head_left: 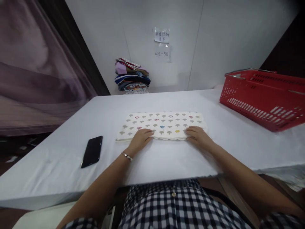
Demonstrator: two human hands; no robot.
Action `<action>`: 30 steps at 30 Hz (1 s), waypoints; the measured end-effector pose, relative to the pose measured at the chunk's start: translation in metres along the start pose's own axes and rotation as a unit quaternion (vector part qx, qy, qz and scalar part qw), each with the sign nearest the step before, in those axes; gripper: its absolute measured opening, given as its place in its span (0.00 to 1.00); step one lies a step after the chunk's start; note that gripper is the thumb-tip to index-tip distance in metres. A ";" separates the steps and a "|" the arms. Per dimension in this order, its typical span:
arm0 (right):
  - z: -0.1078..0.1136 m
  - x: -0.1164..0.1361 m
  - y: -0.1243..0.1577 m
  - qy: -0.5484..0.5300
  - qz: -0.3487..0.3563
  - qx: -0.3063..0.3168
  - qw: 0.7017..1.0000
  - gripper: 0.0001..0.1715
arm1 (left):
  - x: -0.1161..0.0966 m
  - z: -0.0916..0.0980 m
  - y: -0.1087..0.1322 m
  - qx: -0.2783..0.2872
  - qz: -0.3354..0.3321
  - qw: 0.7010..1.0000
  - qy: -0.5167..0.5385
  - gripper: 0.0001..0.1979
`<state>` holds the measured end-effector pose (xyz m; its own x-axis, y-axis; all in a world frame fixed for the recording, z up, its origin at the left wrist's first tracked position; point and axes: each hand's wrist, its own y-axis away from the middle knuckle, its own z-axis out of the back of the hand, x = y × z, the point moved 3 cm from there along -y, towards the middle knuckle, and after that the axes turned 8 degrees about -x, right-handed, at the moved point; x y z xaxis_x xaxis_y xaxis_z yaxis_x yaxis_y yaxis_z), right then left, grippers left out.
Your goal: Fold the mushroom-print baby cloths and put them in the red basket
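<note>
A folded white cloth [164,122] printed with small mushrooms lies flat in the middle of the table, its long side facing me. Most of the mushrooms are grey, with a few in red, blue and yellow. My left hand [142,138] holds the near edge left of the middle, fingers on top. Toward the right end of that same edge, my right hand [199,135] also grips the cloth, its fingers bent over the top layer. Both thumbs are partly hidden at the edge.
A black phone [92,151] lies on the white-covered table [166,165] at left. At the right stands a red plastic basket [259,95]. Several folded fabrics form a stack [132,76] at the back, against a white wall with paper notes [162,44].
</note>
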<state>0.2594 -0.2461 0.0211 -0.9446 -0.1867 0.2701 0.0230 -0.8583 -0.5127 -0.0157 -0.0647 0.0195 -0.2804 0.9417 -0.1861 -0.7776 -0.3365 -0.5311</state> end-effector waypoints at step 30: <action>-0.015 0.014 0.004 -0.031 -0.031 -0.048 0.998 0.16 | -0.007 -0.005 0.008 -0.034 0.027 0.997 -0.069 0.12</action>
<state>0.2411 -0.2452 0.0111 -0.9208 -0.1661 0.3530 -0.0698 -0.8201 -0.5680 -0.0168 -0.0741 0.0122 -0.3986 0.9113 -0.1032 -0.7204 -0.3807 -0.5798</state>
